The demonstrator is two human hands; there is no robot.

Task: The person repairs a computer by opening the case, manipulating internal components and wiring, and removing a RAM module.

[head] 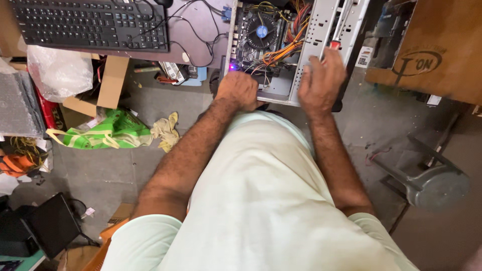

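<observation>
Cluttered workshop floor is lying under a desk [198, 37] carrying a black keyboard [90, 22] and an opened PC case [281, 45]. Head view: the left hand [238, 90] is resting clenched at the case's near edge, against the motherboard [258, 35]; what it grips cannot be told. The right hand [321, 80] is pressing flat, fingers released and spread, on the drive cage [321, 25], just below a red-handled tool [335, 44]. A green bag [113, 131] and grey stool [432, 183] are sitting well apart on the floor.
</observation>
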